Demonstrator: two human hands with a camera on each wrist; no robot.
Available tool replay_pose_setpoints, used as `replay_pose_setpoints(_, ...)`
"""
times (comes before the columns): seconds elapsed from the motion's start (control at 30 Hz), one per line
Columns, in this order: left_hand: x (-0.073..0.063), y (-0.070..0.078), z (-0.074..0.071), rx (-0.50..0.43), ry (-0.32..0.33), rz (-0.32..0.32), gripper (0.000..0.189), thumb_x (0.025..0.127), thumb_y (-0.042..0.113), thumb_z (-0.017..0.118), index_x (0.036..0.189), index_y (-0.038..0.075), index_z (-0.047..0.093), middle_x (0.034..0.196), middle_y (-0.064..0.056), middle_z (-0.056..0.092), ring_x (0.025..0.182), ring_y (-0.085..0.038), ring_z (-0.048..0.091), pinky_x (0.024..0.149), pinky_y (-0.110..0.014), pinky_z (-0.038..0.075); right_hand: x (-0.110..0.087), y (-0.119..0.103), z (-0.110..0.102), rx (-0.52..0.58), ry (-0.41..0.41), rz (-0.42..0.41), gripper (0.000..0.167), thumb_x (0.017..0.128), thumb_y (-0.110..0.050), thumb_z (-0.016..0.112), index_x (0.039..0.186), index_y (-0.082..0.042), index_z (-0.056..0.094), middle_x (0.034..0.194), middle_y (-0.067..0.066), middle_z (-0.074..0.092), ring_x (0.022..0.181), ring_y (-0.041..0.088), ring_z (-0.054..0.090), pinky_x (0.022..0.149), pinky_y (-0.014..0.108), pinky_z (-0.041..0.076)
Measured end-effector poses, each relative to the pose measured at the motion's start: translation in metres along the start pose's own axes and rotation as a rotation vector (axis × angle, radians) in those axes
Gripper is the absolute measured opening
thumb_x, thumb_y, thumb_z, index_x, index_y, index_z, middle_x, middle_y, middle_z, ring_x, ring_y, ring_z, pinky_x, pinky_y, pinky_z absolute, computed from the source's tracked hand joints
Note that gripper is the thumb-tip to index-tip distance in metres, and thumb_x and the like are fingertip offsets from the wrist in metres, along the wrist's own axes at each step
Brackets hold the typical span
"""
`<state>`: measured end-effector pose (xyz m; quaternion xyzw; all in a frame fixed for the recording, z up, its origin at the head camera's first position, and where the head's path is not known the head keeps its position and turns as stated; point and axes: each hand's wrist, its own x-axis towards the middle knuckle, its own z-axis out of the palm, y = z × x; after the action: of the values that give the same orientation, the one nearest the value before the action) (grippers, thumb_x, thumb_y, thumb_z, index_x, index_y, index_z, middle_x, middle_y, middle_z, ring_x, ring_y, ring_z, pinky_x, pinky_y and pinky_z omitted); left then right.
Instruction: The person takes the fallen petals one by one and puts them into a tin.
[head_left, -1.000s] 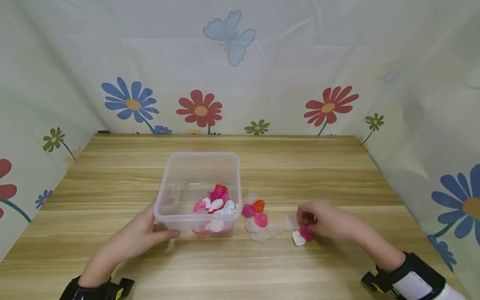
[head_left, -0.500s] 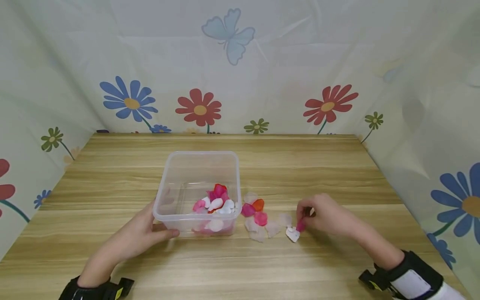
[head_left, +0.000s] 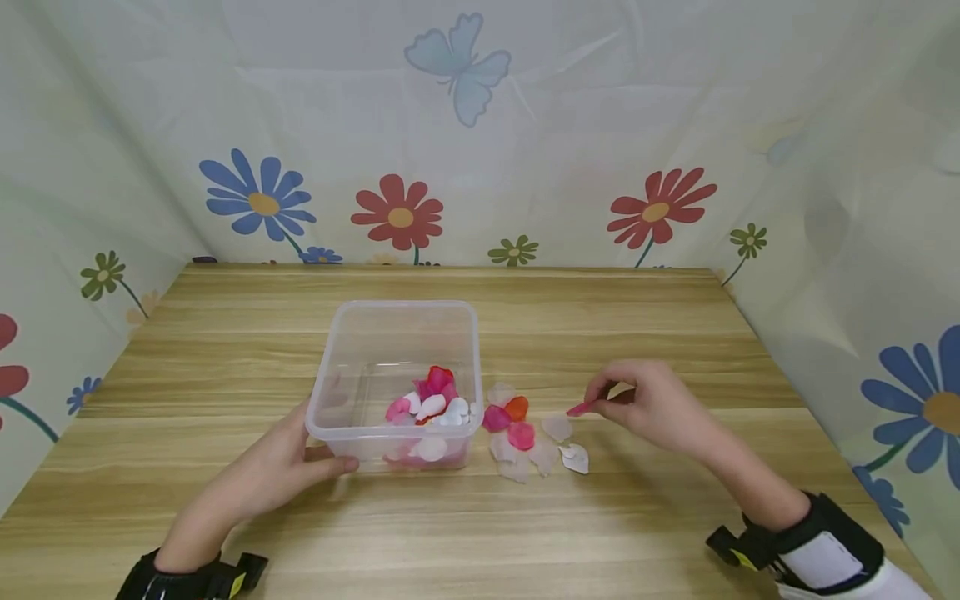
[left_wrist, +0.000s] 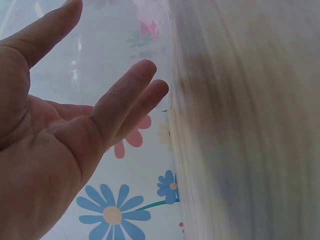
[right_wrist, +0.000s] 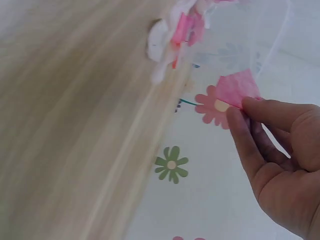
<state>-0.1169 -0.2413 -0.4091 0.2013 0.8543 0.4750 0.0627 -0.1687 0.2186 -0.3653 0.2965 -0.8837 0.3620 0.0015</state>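
A clear plastic box (head_left: 352,432) stands left of centre in the head view, with pink, red and white artificial flower petals (head_left: 431,407) inside. Against its left side rests my left hand (head_left: 277,458), thumb along the front wall; in the left wrist view its fingers extend straight beside the clear wall. My right hand (head_left: 656,408) pinches a pink petal (right_wrist: 237,89) between thumb and index finger, held above the table. Just below and left of that hand lie a white petal (head_left: 575,459) and a pale petal (head_left: 557,428).
Beside the box's right wall lies a loose cluster: an orange petal (head_left: 517,407), a magenta petal (head_left: 497,418), a pink petal (head_left: 521,436) and several pale ones. The wooden table (head_left: 630,312) is bounded at the back and sides by a flower-printed curtain (head_left: 555,125).
My right hand has lifted the pink petal off the table and carried it up and left. The white petal beneath has shifted left. My left hand and the box stay put.
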Motion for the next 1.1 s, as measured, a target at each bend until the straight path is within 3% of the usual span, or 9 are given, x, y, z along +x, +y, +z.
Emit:
replay_pose_setpoints(0.23,0.000,-0.001,0.001,0.004,0.002,0.009,0.103,0.087,0.008,0.084,0.164,0.021,0.018,0.154,-0.023,0.040,0.125,-0.043,0.055,0.093,-0.052,0.054,0.010,-0.014,-0.003,0.053,0.101,-0.064,0.025,0.083,0.011,0.080,0.087,-0.013,0.074,0.089,-0.002,0.071,0.081,0.017,0.070,0.068,0.029,0.061)
replay_pose_setpoints(0.5,0.000,0.000,0.000,0.005,0.001,0.008,0.103,0.087,0.009,0.084,0.164,0.020,0.018,0.155,-0.023,0.039,0.126,-0.043,0.054,0.093,-0.052,0.054,0.023,-0.031,0.001,0.089,0.158,-0.132,0.025,0.083,0.010,0.080,0.088,-0.013,0.075,0.090,-0.004,0.071,0.082,0.014,0.069,0.071,0.027,0.061)
replay_pose_setpoints(0.77,0.001,-0.001,0.001,0.004,-0.002,0.006,0.103,0.087,0.012,0.085,0.164,0.020,0.018,0.155,-0.023,0.038,0.128,-0.043,0.052,0.094,-0.055,0.053,0.036,-0.050,0.006,0.134,0.176,-0.215,0.023,0.084,0.010,0.080,0.090,-0.012,0.075,0.092,-0.002,0.072,0.083,0.014,0.069,0.073,0.029,0.062)
replay_pose_setpoints(1.0,-0.001,0.000,0.002,-0.030,0.007,0.013,0.098,0.087,0.013,0.084,0.163,0.013,0.021,0.149,-0.026,0.043,0.126,-0.044,0.054,0.091,-0.044,0.057,0.050,-0.071,0.011,0.197,0.147,-0.267,0.022,0.085,0.010,0.079,0.091,-0.010,0.075,0.093,-0.002,0.072,0.087,0.015,0.069,0.076,0.030,0.061)
replay_pose_setpoints(1.1,-0.001,0.000,0.002,-0.020,0.010,0.015,0.099,0.087,0.013,0.085,0.163,0.013,0.021,0.150,-0.027,0.042,0.128,-0.044,0.051,0.092,-0.046,0.056,0.057,-0.080,0.015,0.218,0.125,-0.295,0.020,0.086,0.009,0.078,0.092,-0.009,0.075,0.094,-0.003,0.073,0.088,0.015,0.069,0.077,0.030,0.061)
